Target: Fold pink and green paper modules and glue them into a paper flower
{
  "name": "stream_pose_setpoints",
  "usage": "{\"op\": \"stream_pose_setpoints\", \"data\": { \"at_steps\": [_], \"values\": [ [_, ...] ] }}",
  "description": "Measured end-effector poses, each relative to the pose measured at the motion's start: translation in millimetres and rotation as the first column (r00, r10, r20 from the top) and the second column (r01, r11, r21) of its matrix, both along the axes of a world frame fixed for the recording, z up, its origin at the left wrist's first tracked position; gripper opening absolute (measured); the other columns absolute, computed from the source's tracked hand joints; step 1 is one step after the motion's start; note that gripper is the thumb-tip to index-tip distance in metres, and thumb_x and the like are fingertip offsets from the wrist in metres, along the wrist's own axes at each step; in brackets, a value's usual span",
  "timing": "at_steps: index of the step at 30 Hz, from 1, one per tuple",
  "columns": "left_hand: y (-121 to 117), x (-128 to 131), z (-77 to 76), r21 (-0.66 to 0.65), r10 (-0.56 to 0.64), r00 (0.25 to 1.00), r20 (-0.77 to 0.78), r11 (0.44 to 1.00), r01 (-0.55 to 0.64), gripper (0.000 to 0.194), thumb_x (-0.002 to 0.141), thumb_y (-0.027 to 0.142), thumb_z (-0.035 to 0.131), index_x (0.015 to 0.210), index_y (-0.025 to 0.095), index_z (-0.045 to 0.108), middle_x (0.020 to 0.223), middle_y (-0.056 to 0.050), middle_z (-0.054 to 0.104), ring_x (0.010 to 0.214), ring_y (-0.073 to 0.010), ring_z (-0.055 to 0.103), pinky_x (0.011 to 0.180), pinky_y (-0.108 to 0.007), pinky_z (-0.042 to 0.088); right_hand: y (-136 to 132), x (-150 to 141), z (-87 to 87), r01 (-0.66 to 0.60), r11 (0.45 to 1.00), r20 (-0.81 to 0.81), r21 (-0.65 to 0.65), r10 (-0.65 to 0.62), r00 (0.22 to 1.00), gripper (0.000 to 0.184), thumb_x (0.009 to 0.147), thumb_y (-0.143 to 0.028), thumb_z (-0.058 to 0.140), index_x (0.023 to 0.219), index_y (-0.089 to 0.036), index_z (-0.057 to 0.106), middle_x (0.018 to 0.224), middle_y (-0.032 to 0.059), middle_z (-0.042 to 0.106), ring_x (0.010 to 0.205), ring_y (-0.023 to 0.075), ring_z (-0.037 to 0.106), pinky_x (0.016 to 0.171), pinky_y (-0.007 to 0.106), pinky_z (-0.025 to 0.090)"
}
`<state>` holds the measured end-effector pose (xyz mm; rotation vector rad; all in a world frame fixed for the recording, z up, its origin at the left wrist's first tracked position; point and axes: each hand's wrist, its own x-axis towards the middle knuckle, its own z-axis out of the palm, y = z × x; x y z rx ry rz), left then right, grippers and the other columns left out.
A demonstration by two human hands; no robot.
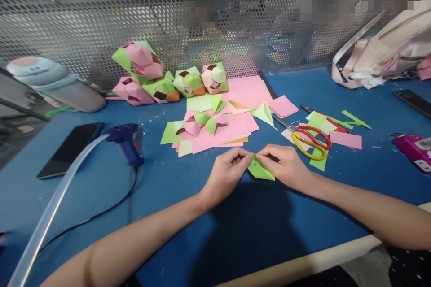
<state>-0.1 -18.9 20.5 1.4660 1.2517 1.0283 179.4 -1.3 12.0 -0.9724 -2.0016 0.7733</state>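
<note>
Between my two hands is a small piece of green paper point(261, 169), folded, its lower part hanging below my fingertips. My left hand point(229, 168) pinches its upper left edge between thumb and fingers. On the other side my right hand point(284, 166) pinches the upper right edge, thumb tip close to the left one. Just beyond lie stacked pink sheets point(218, 132) with a partly assembled pink and green paper piece point(204, 123) on top. To the right of my right hand rest scissors point(313, 139) with red and yellow handles, among paper scraps.
At left are a blue glue gun point(126, 141) with a long clear stick, a phone point(70, 150) and a bottle point(55, 83). Several folded paper balls point(161, 85) line the perforated metal screen point(101, 22). A bag point(387, 45) and a magenta device point(412, 150) sit at right.
</note>
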Motion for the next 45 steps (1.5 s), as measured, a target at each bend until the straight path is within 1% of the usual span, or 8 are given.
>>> {"op": "stream_pose_setpoints", "data": {
  "at_steps": [13,21,24,28,33,37,42,45],
  "values": [
    [-2,-3,-0.5,0.039,-0.083,0.995,-0.059,0.996,0.085,0.019,0.086,0.031,0.054,0.082,0.019,0.069,0.077,-0.001,0.064,0.074,-0.0151,0.056,0.069,-0.023,0.043,2,0,0.6,-0.032,0.995,0.005,0.099,0.032,0.999,0.017,0.091,-0.021,0.052,0.08,-0.018,0.066,0.073,0.002,0.064,0.068,0.0126,0.059,0.065,0.025,0.045],
    [0,-2,0.2,0.084,-0.006,0.999,-0.033,0.996,0.009,0.015,0.086,0.029,0.057,0.082,0.018,0.068,0.08,-0.001,0.066,0.076,-0.014,0.058,0.071,-0.022,0.045,4,3,2.0,0.003,0.996,0.041,0.095,-0.007,0.999,0.012,0.089,-0.022,0.056,0.083,-0.018,0.066,0.076,0.0019,0.066,0.069,0.0126,0.06,0.065,0.025,0.046],
    [2,-1,-2.1,0.115,0.009,0.999,-0.051,0.993,-0.003,0.011,0.082,0.024,0.06,0.086,0.018,0.067,0.083,-0.002,0.067,0.076,-0.0138,0.06,0.069,-0.022,0.045,8,6,-1.6,-0.019,0.987,0.084,0.16,0.006,0.996,0.016,0.09,-0.019,0.054,0.08,-0.017,0.067,0.074,0.0023,0.067,0.068,0.0127,0.061,0.065,0.025,0.046],
    [3,-1,-5.6,0.125,-0.052,0.988,-0.147,0.99,0.07,0.008,0.081,0.021,0.06,0.081,0.017,0.067,0.079,-0.002,0.065,0.072,-0.0135,0.058,0.067,-0.023,0.044,10,7,-6.6,-0.09,0.961,0.187,0.26,0.041,0.981,0.014,0.09,-0.022,0.054,0.086,-0.016,0.067,0.081,0.0053,0.07,0.075,0.0162,0.064,0.071,0.03,0.048],
    [5,-1,-9.2,0.09,-0.009,1.0,-0.024,0.996,0.011,0.006,0.08,0.02,0.058,0.076,0.016,0.06,0.082,-0.004,0.064,0.076,-0.014,0.059,0.07,-0.024,0.045,8,6,-3.6,-0.037,0.978,0.205,0.206,-0.006,0.979,0.012,0.084,-0.025,0.063,0.092,-0.016,0.065,0.085,0.0062,0.068,0.077,0.0172,0.063,0.071,0.029,0.048],
    [4,4,-11.0,-0.035,-0.011,0.993,0.117,0.999,0.015,0.013,0.072,0.013,0.061,0.07,0.017,0.049,0.086,-0.003,0.065,0.079,-0.0133,0.062,0.069,-0.023,0.047,8,4,-2.9,-0.035,0.977,0.18,0.21,-0.004,0.984,0.009,0.088,-0.017,0.055,0.09,-0.016,0.064,0.08,0.0041,0.066,0.073,0.0144,0.061,0.067,0.027,0.047],
    [1,8,-11.1,-0.191,-0.087,0.986,0.143,0.975,0.113,0.015,0.072,0.011,0.058,0.082,0.018,0.049,0.06,0.007,0.058,0.056,-0.0103,0.06,0.055,-0.019,0.045,5,2,-2.8,-0.081,0.974,0.167,0.211,0.046,0.985,0.012,0.089,-0.013,0.052,0.092,-0.016,0.063,0.082,0.0048,0.065,0.076,0.0155,0.061,0.072,0.028,0.047],
    [2,8,-11.9,-0.217,-0.041,0.981,0.19,0.973,0.083,0.012,0.073,0.013,0.059,0.077,0.018,0.049,0.057,0.006,0.059,0.057,-0.0113,0.062,0.057,-0.02,0.046,2,1,-0.8,-0.039,0.979,0.096,0.201,0.02,0.995,0.015,0.088,-0.018,0.055,0.102,-0.017,0.06,0.094,0.0072,0.064,0.086,0.0169,0.061,0.078,0.029,0.048]
  ]
}}
